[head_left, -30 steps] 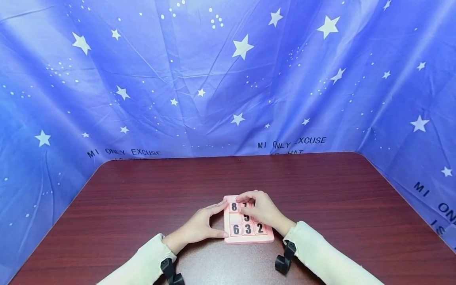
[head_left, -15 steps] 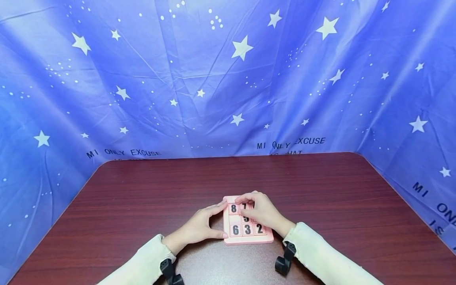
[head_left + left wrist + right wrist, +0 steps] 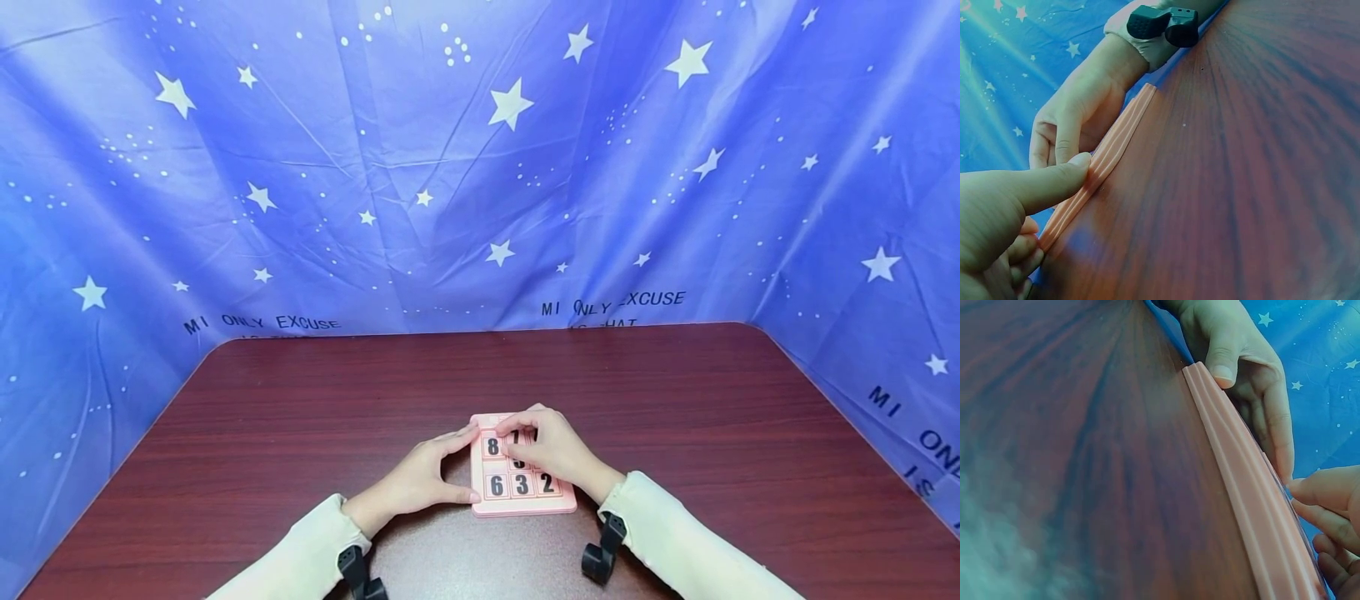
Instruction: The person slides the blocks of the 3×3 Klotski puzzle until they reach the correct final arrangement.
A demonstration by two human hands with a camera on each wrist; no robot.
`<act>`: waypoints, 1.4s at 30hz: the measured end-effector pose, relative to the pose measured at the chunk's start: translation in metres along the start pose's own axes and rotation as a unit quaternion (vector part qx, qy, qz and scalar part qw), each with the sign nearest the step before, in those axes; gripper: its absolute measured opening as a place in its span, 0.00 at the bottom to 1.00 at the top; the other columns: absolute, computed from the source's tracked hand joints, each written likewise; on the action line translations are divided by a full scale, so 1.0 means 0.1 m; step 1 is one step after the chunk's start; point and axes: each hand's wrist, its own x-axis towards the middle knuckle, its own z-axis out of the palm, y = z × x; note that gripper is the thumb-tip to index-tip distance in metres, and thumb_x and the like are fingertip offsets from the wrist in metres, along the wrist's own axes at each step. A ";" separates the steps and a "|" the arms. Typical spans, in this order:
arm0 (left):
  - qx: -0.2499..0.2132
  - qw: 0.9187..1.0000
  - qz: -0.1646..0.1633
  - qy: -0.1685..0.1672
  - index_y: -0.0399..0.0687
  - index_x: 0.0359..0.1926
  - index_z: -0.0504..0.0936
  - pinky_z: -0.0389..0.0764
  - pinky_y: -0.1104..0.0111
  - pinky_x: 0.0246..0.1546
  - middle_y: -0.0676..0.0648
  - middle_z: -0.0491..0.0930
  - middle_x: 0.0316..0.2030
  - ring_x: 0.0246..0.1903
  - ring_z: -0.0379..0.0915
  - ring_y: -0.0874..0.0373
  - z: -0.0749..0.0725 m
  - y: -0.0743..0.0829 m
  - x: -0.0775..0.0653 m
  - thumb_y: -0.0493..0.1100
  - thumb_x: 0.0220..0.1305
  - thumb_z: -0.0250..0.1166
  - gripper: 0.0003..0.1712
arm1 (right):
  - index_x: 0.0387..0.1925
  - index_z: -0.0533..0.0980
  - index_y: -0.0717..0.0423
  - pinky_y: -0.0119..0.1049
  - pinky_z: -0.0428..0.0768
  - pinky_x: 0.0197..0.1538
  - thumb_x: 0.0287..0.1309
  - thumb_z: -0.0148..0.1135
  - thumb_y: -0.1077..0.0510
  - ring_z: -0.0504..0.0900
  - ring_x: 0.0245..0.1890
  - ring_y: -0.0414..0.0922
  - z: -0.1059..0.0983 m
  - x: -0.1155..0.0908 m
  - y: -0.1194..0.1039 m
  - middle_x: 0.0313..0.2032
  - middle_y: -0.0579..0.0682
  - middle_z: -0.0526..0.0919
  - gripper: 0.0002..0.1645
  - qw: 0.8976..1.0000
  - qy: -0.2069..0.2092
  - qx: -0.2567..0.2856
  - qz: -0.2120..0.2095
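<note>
A pink sliding number puzzle [image 3: 525, 505] lies flat on the table, its tiles marked with black numerals. The 6, 3 and 2 form the near row, and the 8 tile [image 3: 492, 447] is at the far left, above a gap in the left column. My left hand [image 3: 420, 479] holds the puzzle's left side, thumb at the near corner and fingers at the far one. Over the upper right part is my right hand [image 3: 555, 450], its curled index finger and thumb at the 8 tile. It hides tiles on the right and partly covers the 7 and 5.
The dark red-brown wooden table [image 3: 337, 383] extends around the puzzle. Behind it and at both sides hangs a blue curtain [image 3: 450, 167] with white stars. Black devices [image 3: 603, 550] are strapped at both wrists, over pale sleeves.
The 8 tile has slid a little toward me into the gap, and my right index finger and thumb have moved with it. My left hand stays in place on the puzzle's edge.
</note>
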 end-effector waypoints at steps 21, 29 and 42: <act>-0.002 1.000 -0.002 0.000 0.39 0.67 0.63 0.57 0.52 0.66 0.44 0.60 0.68 0.67 0.55 0.51 0.00 -0.02 0.00 0.52 0.45 0.75 0.50 | 0.35 0.84 0.53 0.29 0.77 0.43 0.48 0.69 0.62 0.75 0.40 0.37 0.01 -0.12 -0.04 0.36 0.42 0.84 0.09 0.998 -0.044 0.045 -0.012; 0.003 1.000 -0.003 -0.001 0.40 0.68 0.63 0.58 0.52 0.66 0.45 0.59 0.68 0.67 0.55 0.51 0.01 -0.03 0.00 0.53 0.45 0.75 0.51 | 0.36 0.84 0.51 0.29 0.77 0.40 0.48 0.70 0.60 0.75 0.37 0.39 -0.03 -0.13 -0.01 0.36 0.43 0.84 0.10 0.998 -0.025 0.047 -0.023; 0.003 1.000 -0.002 -0.002 0.41 0.68 0.62 0.57 0.52 0.66 0.45 0.58 0.69 0.68 0.54 0.50 0.00 -0.01 0.01 0.52 0.45 0.75 0.51 | 0.37 0.84 0.53 0.29 0.72 0.33 0.46 0.69 0.63 0.73 0.31 0.41 -0.19 -0.11 0.12 0.32 0.45 0.83 0.12 1.000 0.020 0.018 -0.011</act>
